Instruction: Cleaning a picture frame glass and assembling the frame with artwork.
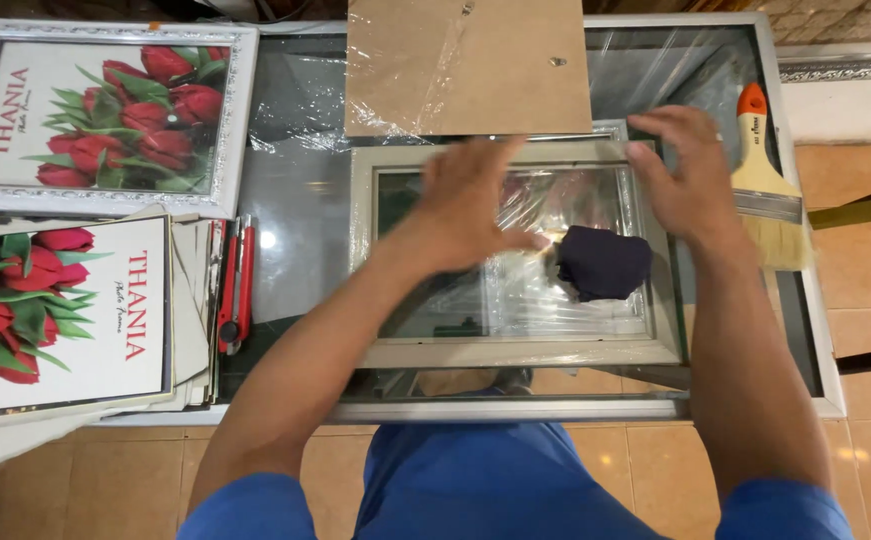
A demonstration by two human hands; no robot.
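Pressing down with both hands, you are working on a pale picture frame (515,350) lying face-down near the front edge of the glass-topped surface (295,230). Your left hand (470,205) is lying flat and spread wide on the frame's glass pane, fingers pointing toward the back edge, gripping nothing. Your right hand (683,175) is also opened wide, palm down, resting on the frame's right back corner, fingertips reaching toward the back; it is holding nothing either. A dark cloth (603,262) is sitting bunched on the pane between your two hands, just beside the left thumb; touching or not, cannot tell. Clear plastic wrap is showing crinkled under the pane.

A brown backing board (467,65) is lying at the back edge, overlapping the frame's far side. A paintbrush (763,185) with an orange handle end is lying along the right edge, just beside your right hand. A red utility knife (235,285) is lying left of the frame. A silver frame with a red tulip print (105,115) is sitting in the back left corner, and a stack of tulip prints (60,310) is overhanging the front left corner.
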